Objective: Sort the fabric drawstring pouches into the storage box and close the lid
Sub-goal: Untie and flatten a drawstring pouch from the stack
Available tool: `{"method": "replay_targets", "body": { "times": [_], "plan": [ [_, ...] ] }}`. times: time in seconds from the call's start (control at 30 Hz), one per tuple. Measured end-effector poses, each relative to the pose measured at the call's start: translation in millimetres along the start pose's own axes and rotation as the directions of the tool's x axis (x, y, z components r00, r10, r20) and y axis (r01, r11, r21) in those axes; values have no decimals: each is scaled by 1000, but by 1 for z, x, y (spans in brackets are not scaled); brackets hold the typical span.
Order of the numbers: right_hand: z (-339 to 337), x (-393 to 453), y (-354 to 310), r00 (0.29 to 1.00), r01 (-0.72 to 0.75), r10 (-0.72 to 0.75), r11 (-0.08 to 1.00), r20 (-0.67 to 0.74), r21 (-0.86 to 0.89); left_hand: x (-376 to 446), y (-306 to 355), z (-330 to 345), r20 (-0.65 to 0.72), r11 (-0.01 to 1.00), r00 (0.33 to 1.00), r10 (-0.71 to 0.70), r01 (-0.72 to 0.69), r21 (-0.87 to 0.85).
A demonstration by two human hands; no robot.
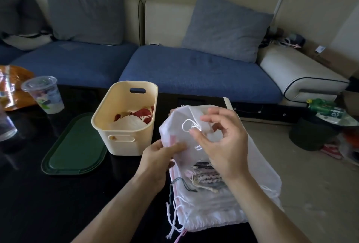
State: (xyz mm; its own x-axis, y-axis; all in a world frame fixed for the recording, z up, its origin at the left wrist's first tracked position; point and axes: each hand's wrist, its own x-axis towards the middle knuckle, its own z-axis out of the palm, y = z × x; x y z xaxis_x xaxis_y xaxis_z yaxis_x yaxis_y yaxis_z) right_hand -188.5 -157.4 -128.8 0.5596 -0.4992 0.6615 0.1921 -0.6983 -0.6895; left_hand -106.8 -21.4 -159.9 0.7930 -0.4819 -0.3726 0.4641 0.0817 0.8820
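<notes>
With your left hand (163, 153) pinching the white pouch (180, 126) at centre frame and your right hand (219, 139) pinching its cord (187, 126), tuck cords in before dropping it into the storage box (124, 139) left of it.

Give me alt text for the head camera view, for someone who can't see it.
Two hands hold a white drawstring pouch above a pile of pouches on a dark table. Left of it stands an open cream storage box holding pouches, with its green lid lying flat beside it.
</notes>
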Motion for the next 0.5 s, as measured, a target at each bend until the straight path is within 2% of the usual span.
{"method": "replay_targets", "body": {
  "times": [0.1, 0.2, 0.27, 0.33, 0.43, 0.5],
  "plan": [
    [7, -6, -8, 996, 47, -49, 999, -78, -25, -7, 3, 5, -100, 970, 968, 232, -222, 97],
    [4, -5, -9, 991, 59, -54, 998, -123, 36, -10, 9, 8, -197, 927, 913, 356, -320, 194],
    [1, -1, -7, 987, 6, 7, 997, -158, 80, -8, 14, 5, -214, 946, 924, 318, -292, 142],
    [1, -3, -10, 989, 32, -25, 999, -147, 44, -8, 16, 4, -155, 966, 953, 259, -254, 55],
    [17, -16, -22, 987, 161, -162, 987, -8, -19, -11, 15, 4, -79, 944, 945, 319, -309, 113],
    [29, -25, -27, 982, 165, -162, 986, 95, -27, -13, 15, 7, -17, 966, 966, 256, -257, -20]
  ]
}}
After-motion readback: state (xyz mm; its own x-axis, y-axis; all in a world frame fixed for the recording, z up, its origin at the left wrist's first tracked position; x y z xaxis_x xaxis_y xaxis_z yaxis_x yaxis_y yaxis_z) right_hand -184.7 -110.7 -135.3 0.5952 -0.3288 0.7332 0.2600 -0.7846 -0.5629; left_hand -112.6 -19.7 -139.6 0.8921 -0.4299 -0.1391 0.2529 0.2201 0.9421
